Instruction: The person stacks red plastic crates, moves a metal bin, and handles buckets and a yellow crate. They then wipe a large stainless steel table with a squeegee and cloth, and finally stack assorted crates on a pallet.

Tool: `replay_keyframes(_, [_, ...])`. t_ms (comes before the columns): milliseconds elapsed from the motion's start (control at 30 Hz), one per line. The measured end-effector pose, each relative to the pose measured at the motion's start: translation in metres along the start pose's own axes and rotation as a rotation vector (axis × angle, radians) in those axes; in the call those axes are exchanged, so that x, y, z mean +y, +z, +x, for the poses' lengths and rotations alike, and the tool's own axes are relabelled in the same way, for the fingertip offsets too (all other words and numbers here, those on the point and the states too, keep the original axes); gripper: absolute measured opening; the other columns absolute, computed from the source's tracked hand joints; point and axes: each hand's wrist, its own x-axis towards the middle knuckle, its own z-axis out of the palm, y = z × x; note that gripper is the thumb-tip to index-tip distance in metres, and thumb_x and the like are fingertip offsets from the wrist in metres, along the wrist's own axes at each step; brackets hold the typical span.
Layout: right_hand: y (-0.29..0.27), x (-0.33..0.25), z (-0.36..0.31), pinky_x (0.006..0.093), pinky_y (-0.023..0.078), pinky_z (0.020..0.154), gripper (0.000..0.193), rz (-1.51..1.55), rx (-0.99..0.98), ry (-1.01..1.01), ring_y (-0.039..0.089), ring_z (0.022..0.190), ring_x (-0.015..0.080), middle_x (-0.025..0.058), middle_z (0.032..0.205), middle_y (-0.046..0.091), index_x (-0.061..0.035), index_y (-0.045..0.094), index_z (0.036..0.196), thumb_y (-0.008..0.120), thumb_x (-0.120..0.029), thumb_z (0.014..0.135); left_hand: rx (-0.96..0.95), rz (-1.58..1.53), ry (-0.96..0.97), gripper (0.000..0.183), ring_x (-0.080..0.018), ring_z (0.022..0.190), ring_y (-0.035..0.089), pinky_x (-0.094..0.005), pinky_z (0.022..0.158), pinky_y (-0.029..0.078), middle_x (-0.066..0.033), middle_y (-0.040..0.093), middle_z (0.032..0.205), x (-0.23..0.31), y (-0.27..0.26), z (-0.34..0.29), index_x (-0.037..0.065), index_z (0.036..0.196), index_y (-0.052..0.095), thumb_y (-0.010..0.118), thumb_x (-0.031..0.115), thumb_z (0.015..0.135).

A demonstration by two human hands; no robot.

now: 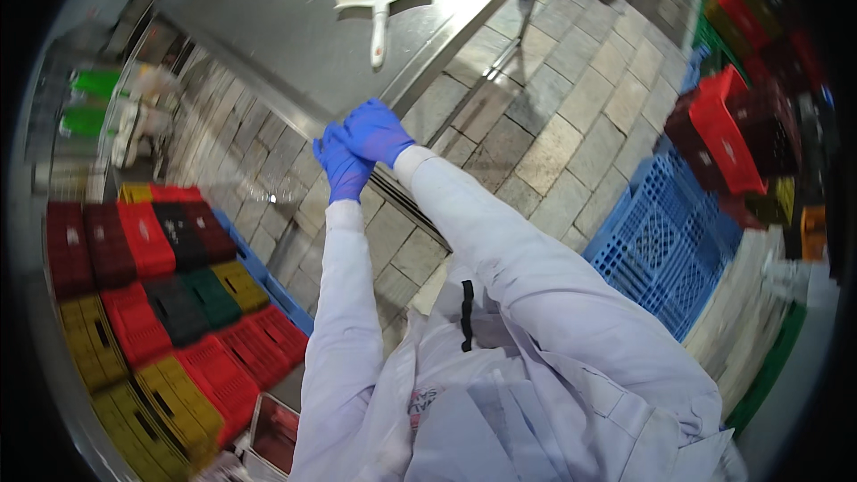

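Both my hands wear blue gloves and meet at the near corner of a steel table. My right hand has its fingers curled and lies against my left hand, partly over it. The left fingers are bent too, close to the table's rim. What either hand grips, if anything, is hidden by the gloves and the overlap. On the tabletop beyond them lies a white squeegee, its handle pointing toward me and its blade across the far end.
To the left, stacked crates in red, yellow, green and dark colours stand on a blue pallet. A blue plastic pallet lies on the tiled floor at right, with red and dark crates beside it.
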Motion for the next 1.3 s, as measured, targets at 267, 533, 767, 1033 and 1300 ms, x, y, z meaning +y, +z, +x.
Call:
replay_keyframes(267, [0.012, 0.012, -0.004, 0.0377, 0.037, 0.086, 0.043, -0.002, 0.077, -0.112, 0.059, 0.085, 0.0269, 0.0114, 0.083, 0.065, -0.0093, 0.066, 0.08, 0.035, -0.037, 0.092, 0.201, -0.187, -0.039, 0.044, -0.0239, 0.098, 0.053, -0.0403, 0.092, 0.029, -0.0057, 0.055, 0.094, -0.001, 0.01, -0.007, 0.016, 0.096, 0.052, 0.073, 0.032, 0.061])
replay_keyframes(533, [0.01, 0.014, -0.021, 0.039, 0.039, 0.081, 0.038, 0.024, 0.122, -0.185, 0.059, 0.085, 0.0268, 0.0121, 0.084, 0.064, -0.0089, 0.065, 0.082, 0.037, -0.033, 0.091, 0.239, -0.333, -0.083, 0.035, -0.0228, 0.095, 0.053, -0.0435, 0.097, 0.025, -0.0041, 0.055, 0.091, 0.009, 0.014, -0.022, 0.016, 0.094, 0.051, 0.068, 0.028, 0.065])
replay_keyframes(767, [0.005, 0.012, -0.047, 0.0408, 0.04, 0.079, 0.026, -0.14, 0.088, -0.318, 0.058, 0.085, 0.0284, 0.0104, 0.085, 0.062, -0.0105, 0.06, 0.093, 0.04, -0.027, 0.091, 0.232, -0.456, -0.175, 0.044, -0.0243, 0.103, 0.05, -0.0455, 0.095, 0.028, -0.0069, 0.054, 0.104, 0.022, 0.013, -0.047, 0.017, 0.102, 0.054, 0.069, 0.036, 0.066])
replay_keyframes(1033, [-0.014, 0.013, -0.086, 0.0449, 0.041, 0.076, 0.037, -0.115, 0.015, -0.254, 0.058, 0.083, 0.0348, 0.0177, 0.084, 0.063, -0.0043, 0.062, 0.086, 0.035, -0.03, 0.092, 0.104, -0.302, -0.155, 0.042, -0.0232, 0.106, 0.05, -0.049, 0.1, 0.026, -0.0065, 0.055, 0.103, 0.066, -0.026, -0.088, 0.016, 0.103, 0.057, 0.065, 0.034, 0.067])
replay_keyframes(1300, [-0.028, 0.016, -0.149, 0.044, 0.041, 0.078, 0.032, -0.261, -0.053, -0.244, 0.059, 0.084, 0.0312, 0.0139, 0.087, 0.064, -0.0093, 0.061, 0.089, 0.034, -0.027, 0.092, 0.115, -0.34, -0.129, 0.042, -0.0213, 0.106, 0.05, -0.0473, 0.101, 0.027, -0.0057, 0.057, 0.101, 0.106, -0.032, -0.141, 0.015, 0.102, 0.058, 0.066, 0.037, 0.067])
